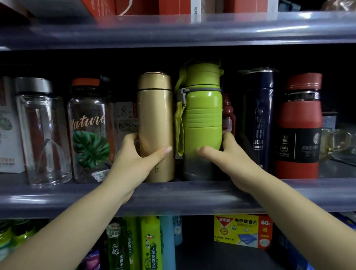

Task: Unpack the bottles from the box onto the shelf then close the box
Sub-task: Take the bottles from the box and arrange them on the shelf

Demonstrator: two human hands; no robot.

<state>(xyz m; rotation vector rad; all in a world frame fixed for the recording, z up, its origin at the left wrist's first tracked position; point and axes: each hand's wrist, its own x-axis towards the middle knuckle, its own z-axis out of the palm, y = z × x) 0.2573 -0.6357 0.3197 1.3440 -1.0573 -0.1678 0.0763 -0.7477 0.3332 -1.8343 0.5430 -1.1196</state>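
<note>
Left grip (139, 153) wrapped round the gold flask (155, 122), right grip (227, 154) round the green bottle (202, 115), both standing on the shelf (50, 193).

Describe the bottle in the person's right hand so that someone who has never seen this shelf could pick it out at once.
Look along the middle shelf, crowded with bottles. Near its centre the right hand grips the green bottle, which stands beside the gold flask held by the left hand. It alone is lime green, with a ribbed middle, a grey base and a hanging strap.
</note>
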